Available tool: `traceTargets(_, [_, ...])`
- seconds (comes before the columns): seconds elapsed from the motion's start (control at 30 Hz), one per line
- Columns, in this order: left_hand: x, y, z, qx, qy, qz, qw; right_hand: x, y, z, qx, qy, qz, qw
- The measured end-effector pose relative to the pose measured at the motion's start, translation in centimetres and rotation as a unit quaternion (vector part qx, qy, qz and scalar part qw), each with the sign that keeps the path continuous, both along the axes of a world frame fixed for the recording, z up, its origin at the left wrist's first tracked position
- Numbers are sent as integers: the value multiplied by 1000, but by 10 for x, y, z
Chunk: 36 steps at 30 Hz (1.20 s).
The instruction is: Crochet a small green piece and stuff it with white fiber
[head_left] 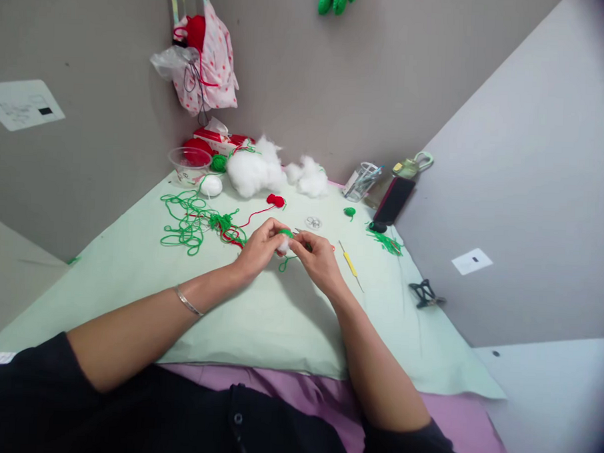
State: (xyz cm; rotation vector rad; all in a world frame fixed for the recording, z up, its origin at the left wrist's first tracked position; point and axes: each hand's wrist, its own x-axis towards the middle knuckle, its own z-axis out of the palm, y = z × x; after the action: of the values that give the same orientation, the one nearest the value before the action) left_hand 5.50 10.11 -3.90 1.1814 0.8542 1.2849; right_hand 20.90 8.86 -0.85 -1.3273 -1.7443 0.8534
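Over the middle of the table, my left hand (259,250) is closed on a small green crochet piece (286,232). A tuft of white stuffing (283,244) shows at its near side. My right hand (318,259) pinches the same piece from the right, thumb and fingers together. A thin pointed metal tip shows above the right fingers and a bit of orange-red beyond them; whether that hand holds this tool I cannot tell. Below the hands hangs a loop of green yarn (283,266). To the right lies a yellow-handled crochet hook (350,262).
Tangled green yarn (186,225) spreads left of my hands. Behind are white stuffing heaps (254,168), a clear plastic tub (187,171) and a red crochet piece (275,200). A clear cup (363,181), a phone (394,200) and a black claw clip (426,294) are at the right.
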Motion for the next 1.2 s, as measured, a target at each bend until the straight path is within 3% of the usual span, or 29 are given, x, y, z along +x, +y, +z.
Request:
traceTargets(0.23, [-2, -4, 7, 6, -14, -57, 998, 2, 1, -1, 14, -3, -59, 998])
traceTargets(0.37, [-5, -1, 9, 17, -16, -80, 997, 4, -2, 4, 25, -2, -37, 999])
traceTargets(0.57, [-5, 8, 1, -1, -7, -30, 1000, -4, -11, 8, 27, -21, 38, 999])
traceTargets(0.73, [-1, 7, -1, -31, -12, -21, 999, -9, -5, -2, 11, -12, -7, 1000])
traceTargets(0.93, [-4, -1, 9, -30, -36, -80, 996, -2, 2, -4, 13, 4, -44, 999])
traceTargets(1.07, [-8, 2, 10, -24, -33, -89, 995, 1, 0, 2, 20, 8, -15, 1000])
traceTargets(1.2, [-8, 7, 5, -18, -22, -50, 998, -5, -8, 5, 23, -10, 32, 999])
